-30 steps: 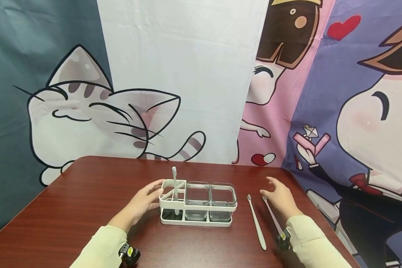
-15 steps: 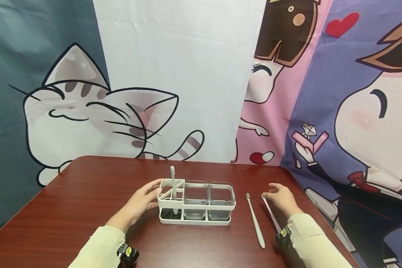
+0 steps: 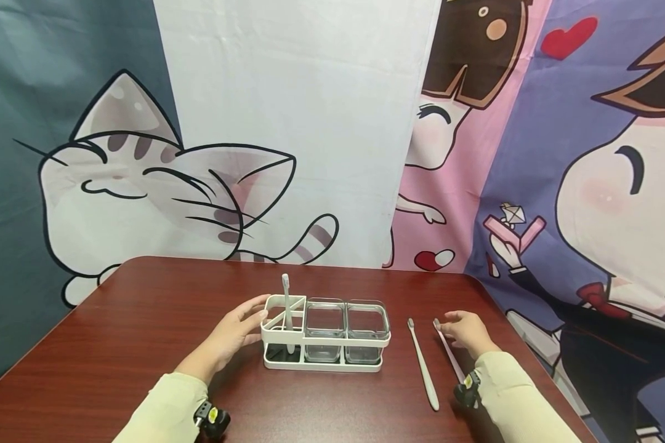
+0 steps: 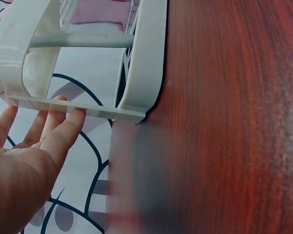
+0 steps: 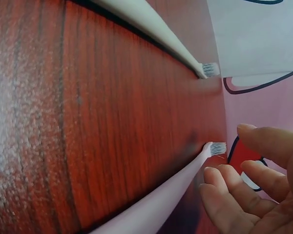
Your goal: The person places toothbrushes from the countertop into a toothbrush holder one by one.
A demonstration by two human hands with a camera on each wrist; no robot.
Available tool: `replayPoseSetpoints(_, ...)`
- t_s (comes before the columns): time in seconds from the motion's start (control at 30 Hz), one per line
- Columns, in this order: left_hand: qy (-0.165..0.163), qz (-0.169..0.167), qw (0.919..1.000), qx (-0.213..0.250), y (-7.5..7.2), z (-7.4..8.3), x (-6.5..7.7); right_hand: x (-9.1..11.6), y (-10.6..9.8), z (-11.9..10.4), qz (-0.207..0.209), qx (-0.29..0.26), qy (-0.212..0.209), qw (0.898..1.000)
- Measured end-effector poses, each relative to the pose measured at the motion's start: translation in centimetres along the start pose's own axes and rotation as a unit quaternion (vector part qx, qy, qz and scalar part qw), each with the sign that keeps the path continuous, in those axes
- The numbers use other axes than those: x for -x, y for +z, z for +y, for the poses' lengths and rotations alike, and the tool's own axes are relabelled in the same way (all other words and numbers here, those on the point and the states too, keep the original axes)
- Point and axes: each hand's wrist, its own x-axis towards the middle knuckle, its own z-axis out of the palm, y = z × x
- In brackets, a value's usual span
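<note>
A white toothbrush holder (image 3: 324,369) stands on the table with two clear glass cups (image 3: 325,320) in it. One white toothbrush (image 3: 286,301) is upright in its left section; its handle crosses the left wrist view. My left hand (image 3: 229,335) rests against the holder's left end, and in the left wrist view extended fingertips (image 4: 78,113) touch the end strip. A pinkish toothbrush (image 3: 451,354) lies to the right. My right hand (image 3: 468,332) is beside its bristle head, fingers loosely bent and thumb apart; in the right wrist view nothing is between them.
Another white toothbrush (image 3: 423,369) lies between the holder and the pinkish one. The reddish-brown wooden table (image 3: 144,320) ends at a cartoon-printed cloth backdrop (image 3: 310,123). Each wrist carries a small black camera (image 3: 213,421) beneath a pale sleeve.
My right hand has lowered toward the pinkish toothbrush's head, and its fingers have drawn closer together. The left hand stays at the holder, and the brushes lie where they were.
</note>
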Motion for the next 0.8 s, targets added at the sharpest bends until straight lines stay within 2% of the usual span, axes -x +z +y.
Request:
replayPoseSetpoints(0.27, 0.002, -0.001, 1.0000, 0.007, -0.06, 0.00, 0.01, -0.18, 0.06, -0.08, -0.021, -0.019, 0.030, 0.999)
replayPoseSetpoints(0.8, 0.003, -0.007, 0.9999, 0.015, -0.11, -0.02, -0.15, -0.53, 0.37, 0.51, -0.029, 0.022, 0.044, 0.998)
